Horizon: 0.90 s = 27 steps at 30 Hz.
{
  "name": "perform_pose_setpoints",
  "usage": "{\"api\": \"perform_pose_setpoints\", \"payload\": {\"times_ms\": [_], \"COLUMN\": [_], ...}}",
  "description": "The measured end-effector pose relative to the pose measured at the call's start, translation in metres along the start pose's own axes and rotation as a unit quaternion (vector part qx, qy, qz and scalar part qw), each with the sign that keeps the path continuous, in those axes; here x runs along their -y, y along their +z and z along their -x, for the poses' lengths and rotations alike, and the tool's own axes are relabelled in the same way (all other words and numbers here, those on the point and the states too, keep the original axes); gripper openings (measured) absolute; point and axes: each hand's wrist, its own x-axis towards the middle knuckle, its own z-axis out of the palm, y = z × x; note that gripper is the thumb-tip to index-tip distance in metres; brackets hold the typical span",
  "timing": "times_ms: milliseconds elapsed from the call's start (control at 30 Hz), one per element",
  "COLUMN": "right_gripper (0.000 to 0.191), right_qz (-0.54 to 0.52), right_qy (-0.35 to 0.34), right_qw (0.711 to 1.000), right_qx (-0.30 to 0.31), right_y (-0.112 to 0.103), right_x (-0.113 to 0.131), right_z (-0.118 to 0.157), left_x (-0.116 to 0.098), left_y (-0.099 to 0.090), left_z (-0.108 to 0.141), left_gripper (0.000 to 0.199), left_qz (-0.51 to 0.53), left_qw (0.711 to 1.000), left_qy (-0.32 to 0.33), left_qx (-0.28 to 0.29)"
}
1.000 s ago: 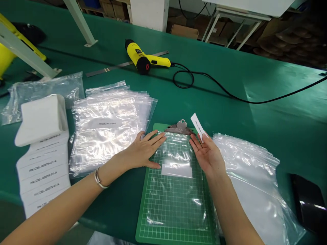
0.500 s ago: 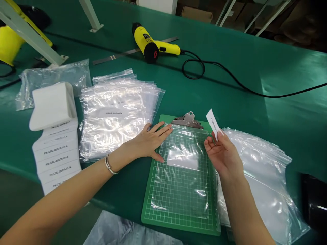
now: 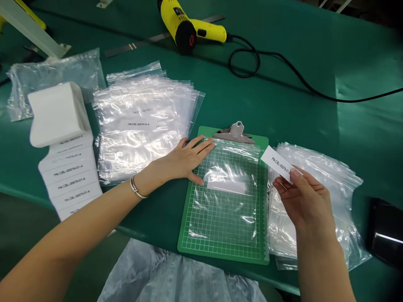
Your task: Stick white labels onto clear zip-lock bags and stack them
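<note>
A clear zip bag (image 3: 223, 218) lies flat on the green gridded clipboard (image 3: 264, 251), below its metal clip (image 3: 234, 133). A pale rectangle shows through the bag's middle. My left hand (image 3: 185, 161) rests with spread fingers on the bag's upper left corner. Between thumb and fingers, my right hand (image 3: 302, 191) pinches a white printed label (image 3: 277, 162) above the clipboard's right edge. To the left is a pile of zip bags (image 3: 135, 147), the top one bearing a label. More clear bags (image 3: 343, 201) lie under and beside my right hand.
A folded strip of printed labels (image 3: 71, 178) lies at the left, near a clear plastic bag (image 3: 72, 71). A yellow heat gun (image 3: 185, 29) with a black cable (image 3: 292, 75), a metal ruler (image 3: 151, 40) and a black object (image 3: 385, 230) are around.
My right hand has moved right and turned, and the label now lies flatter, its print facing up. My left hand stays at the bag's corner. The view has shifted.
</note>
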Motion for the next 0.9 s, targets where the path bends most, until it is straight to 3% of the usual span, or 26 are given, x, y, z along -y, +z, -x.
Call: {"api": "perform_pose_setpoints", "payload": {"times_ms": [133,367,500,733,900], "right_gripper": [0.031,0.030,0.035,0.039,0.036], "right_qz": [0.047,0.167,0.214,0.208,0.236], "right_qy": [0.018,0.126,0.119,0.136,0.094], "right_qw": [0.998,0.962,0.954,0.957,0.954], "right_qx": [0.029,0.173,0.172,0.146,0.161], "right_y": [-0.006,0.012,0.020,0.019,0.013], "right_x": [-0.001,-0.028,-0.036,-0.035,-0.043], "right_z": [0.007,0.028,0.027,0.024,0.023], "left_x": [-0.001,0.002,0.001,0.000,0.001], "left_y": [0.001,0.007,0.008,0.006,0.007], "left_z": [0.000,-0.001,-0.002,-0.003,-0.003], "left_gripper": [0.102,0.105,0.106,0.107,0.109], "left_qz": [-0.007,-0.006,0.000,0.013,0.013], "left_qw": [1.000,0.999,0.999,0.999,1.000], "left_qy": [-0.002,0.006,0.001,0.000,0.003], "left_qx": [-0.008,-0.044,-0.040,-0.031,-0.027]}}
